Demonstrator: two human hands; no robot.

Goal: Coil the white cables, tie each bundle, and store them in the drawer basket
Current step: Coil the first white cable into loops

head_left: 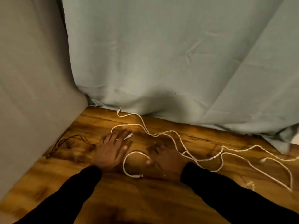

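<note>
Several white cables (171,131) lie loose and tangled across the wooden surface (129,199), running from the middle out to the right. My left hand (110,151) lies flat on the wood, fingers straight, its fingertips by a white plug (128,136). My right hand (165,160) also rests flat, fingers spread, with a white cable crossing beside it. A short white cable loop (129,159) with a plug end (137,176) sits between the two hands. No drawer basket is in view.
Pale green cloth (161,62) hangs behind the wood and grey cloth (32,94) covers the left side. A thin dark wire (68,143) lies at the left near the grey cloth. A small tie-like piece (250,185) lies at the right.
</note>
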